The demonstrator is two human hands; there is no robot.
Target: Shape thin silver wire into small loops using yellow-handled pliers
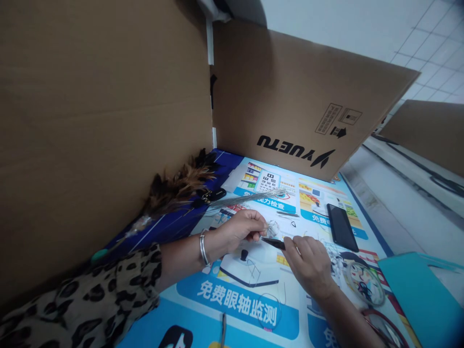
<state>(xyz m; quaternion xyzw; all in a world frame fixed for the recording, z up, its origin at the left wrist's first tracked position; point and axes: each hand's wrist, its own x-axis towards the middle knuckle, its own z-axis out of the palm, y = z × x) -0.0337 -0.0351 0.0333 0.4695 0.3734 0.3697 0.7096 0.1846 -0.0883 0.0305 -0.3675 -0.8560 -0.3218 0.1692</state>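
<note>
My left hand [246,228], with a silver bangle at the wrist, is closed in a pinch on a small piece of thin wire [271,229] whose fine strands fan out beyond the fingertips. My right hand [310,263] grips dark pliers [274,242]. The jaws of the pliers point left and reach the left fingertips. Whether they bite on the wire is too small to tell. Behind the left hand lies a bundle of long straight wires [250,196]. Bent wire pieces [253,271] lie on the printed table cover [203,316] below the hands.
A black phone [341,227] lies to the right. Beyond my right forearm are a clear round dish [363,284] and a teal folder [416,295]. A brown feather duster [181,183] rests along the left cardboard panel [108,96]. Another cardboard panel [290,96] stands at the back.
</note>
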